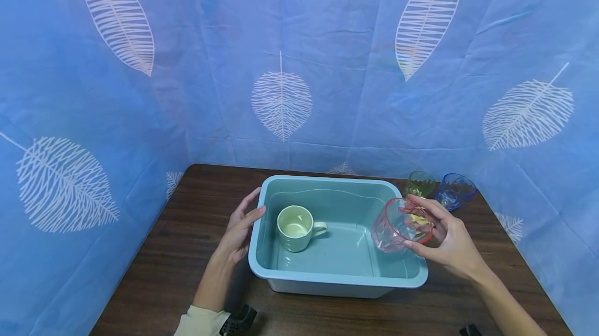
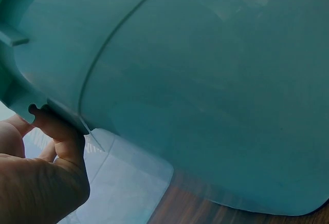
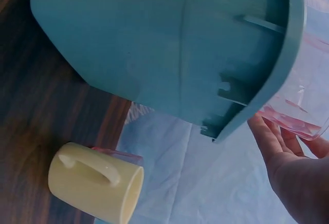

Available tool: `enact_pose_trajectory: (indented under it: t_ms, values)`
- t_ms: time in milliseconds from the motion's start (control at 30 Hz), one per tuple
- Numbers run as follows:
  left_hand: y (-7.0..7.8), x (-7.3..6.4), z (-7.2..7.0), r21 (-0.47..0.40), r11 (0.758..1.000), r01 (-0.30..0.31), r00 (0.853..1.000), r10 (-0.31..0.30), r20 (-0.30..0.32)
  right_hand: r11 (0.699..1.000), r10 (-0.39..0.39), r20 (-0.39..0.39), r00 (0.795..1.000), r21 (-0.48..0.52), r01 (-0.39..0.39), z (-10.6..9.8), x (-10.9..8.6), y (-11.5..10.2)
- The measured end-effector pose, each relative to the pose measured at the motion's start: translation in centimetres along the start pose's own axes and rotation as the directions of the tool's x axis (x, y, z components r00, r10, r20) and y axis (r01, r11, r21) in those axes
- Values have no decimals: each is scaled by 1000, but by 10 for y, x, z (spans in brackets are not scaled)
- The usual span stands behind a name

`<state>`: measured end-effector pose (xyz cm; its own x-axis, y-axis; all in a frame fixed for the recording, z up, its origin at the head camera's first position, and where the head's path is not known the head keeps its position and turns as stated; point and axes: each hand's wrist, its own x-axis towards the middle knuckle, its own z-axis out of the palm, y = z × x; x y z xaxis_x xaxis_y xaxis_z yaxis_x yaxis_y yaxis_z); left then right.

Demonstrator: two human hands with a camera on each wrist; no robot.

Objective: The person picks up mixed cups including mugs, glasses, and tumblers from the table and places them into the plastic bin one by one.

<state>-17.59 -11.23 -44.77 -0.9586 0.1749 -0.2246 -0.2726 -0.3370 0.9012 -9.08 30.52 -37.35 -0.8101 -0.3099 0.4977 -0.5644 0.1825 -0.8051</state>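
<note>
Table, one tub, two mugs, one gripped pink glass

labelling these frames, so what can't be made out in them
Head view: most of the yellow mug, behind the right hand and pink glass.
Right wrist view: the reddish object, mostly behind the yellow mug.
Right wrist view: the pink glass, cut off by the right edge.
Left wrist view: the pale green mug, hidden by the tub.

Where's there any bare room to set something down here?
Inside the tub, the floor between the pale green mug and the held pink glass is bare; so is the table left of the left hand. It's crowded right of the tub, with the green glass, blue glass, yellow mug and right hand.
</note>
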Motion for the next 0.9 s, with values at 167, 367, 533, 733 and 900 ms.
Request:
enact_pose_trajectory:
  t_ms: [167,367,533,733,900]
  values:
    - [-1,0,-1,-7,1000,-10,1000,10,15,998,18,-5,1000,-52,-18,3,-2,3]
    - [0,0,-1,-15,1000,-16,999,17,29,995,40,1,999,-93,-40,9,1,3]
    - [1,0,0,-9,1000,-13,1000,13,28,932,78,5,997,-355,-71,17,4,0]
    - [2,0,1,-18,1000,-6,1000,6,19,846,71,58,996,-532,-29,27,10,-2]
    - [2,0,1,-33,999,2,1000,-1,27,815,70,81,994,-580,-10,31,14,-4]
